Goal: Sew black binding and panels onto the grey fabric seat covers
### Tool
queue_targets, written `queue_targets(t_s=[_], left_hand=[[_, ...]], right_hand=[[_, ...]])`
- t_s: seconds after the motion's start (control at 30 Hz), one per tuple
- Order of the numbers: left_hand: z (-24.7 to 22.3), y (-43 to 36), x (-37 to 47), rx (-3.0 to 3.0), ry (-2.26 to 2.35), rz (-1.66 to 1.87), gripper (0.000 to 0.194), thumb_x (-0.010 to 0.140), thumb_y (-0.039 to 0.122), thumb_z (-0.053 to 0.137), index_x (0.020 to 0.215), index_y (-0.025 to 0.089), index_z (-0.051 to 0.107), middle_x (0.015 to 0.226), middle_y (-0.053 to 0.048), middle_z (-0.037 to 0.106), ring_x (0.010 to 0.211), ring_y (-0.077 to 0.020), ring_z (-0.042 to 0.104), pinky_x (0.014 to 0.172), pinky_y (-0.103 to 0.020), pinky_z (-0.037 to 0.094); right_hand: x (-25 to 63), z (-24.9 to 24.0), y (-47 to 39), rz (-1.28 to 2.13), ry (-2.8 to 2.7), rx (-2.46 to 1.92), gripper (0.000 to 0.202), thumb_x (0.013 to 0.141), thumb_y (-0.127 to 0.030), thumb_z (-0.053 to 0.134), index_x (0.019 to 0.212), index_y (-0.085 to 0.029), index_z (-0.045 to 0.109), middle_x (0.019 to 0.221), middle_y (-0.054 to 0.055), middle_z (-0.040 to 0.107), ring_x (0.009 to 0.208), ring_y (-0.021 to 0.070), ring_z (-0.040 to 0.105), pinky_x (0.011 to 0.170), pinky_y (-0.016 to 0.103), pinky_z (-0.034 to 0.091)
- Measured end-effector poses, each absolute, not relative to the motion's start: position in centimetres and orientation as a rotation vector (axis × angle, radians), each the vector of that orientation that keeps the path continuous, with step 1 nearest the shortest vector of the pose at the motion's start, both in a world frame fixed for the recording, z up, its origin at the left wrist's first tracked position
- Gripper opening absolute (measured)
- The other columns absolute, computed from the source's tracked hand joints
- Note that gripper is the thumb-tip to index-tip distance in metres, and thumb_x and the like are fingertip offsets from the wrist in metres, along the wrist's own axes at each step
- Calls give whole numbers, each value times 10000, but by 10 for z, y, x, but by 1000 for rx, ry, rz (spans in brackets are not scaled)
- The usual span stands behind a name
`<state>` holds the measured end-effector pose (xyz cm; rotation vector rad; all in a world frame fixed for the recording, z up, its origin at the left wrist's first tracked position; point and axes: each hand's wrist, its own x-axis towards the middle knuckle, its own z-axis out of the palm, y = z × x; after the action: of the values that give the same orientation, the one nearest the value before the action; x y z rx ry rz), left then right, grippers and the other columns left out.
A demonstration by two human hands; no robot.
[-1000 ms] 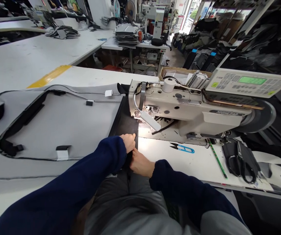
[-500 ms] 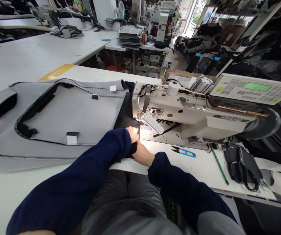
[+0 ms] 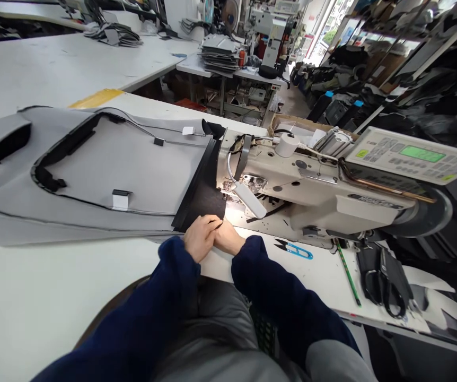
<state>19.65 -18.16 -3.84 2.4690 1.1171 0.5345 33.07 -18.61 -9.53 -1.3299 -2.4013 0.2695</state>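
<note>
My left hand point(image 3: 200, 237) is closed on the near edge of a black panel point(image 3: 202, 196), its fingers pressed together. Right beside it, touching it, my right hand point(image 3: 229, 237) grips the same edge, with its fingertips partly hidden. The black panel joins the end of a large grey fabric piece point(image 3: 149, 175), which has black piping, small white tags and a cut-out. At the panel's right edge stands a sewing machine point(image 3: 324, 185); its lit needle area lies just beyond my hands. The needle itself is too small to make out.
Right of my hands lie blue thread snips point(image 3: 294, 249), a green stick point(image 3: 348, 273) and black-handled scissors point(image 3: 385, 286). A control panel point(image 3: 415, 154) sits on the machine. Behind it is a cardboard box point(image 3: 276, 124). Stacked pieces point(image 3: 220, 53) rest on a farther table.
My left hand has shifted left and down, and its bent wrist has straightened. More of the black panel shows, lying flatter. The grey piece has turned slightly, and the view has shifted.
</note>
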Motion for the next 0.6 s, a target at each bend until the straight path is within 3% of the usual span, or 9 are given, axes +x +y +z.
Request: queue_targets(t_s=[0.1,0.2,0.33,0.47,0.6], left_hand=[[-68,-189,180,2540,996,839,386,882,93,310,1083,181,627,1172,-41,644,1188,-177,520,1104,-432,332],[-89,-182,170,2763,760,883,399,855,54,307,1100,125,614,1175,-79,645,1244,-202,481,1103,-452,335],[-96,-169,163,2912,597,837,389,843,66,322,1089,115,619,1165,-95,648,1209,-217,514,1086,-454,359],[-95,-162,167,2894,633,692,401,839,102,326,1099,158,626,1164,-85,649,1158,-203,551,1080,-456,362],[-91,-155,178,2858,717,546,370,841,150,369,1091,178,641,1134,-87,657,1136,-214,559,1071,-455,370]], right_hand=[[333,-86,-210,190,-2434,-1315,246,905,-173,438,1022,-66,626,1037,168,616,1072,264,522,969,454,421],[335,-79,-243,67,-2493,-1253,371,921,-248,453,1176,7,544,1198,230,549,1210,312,429,1035,486,366],[332,-76,-265,8,-2506,-1250,447,955,-285,409,1282,17,452,1335,239,453,1312,318,331,1054,467,359],[329,-76,-254,49,-2531,-1274,426,948,-298,435,1228,18,488,1240,253,515,1251,315,408,1040,478,368],[330,-77,-238,14,-2574,-1254,355,957,-282,413,1057,13,582,1048,232,595,1119,293,509,1033,483,368]])
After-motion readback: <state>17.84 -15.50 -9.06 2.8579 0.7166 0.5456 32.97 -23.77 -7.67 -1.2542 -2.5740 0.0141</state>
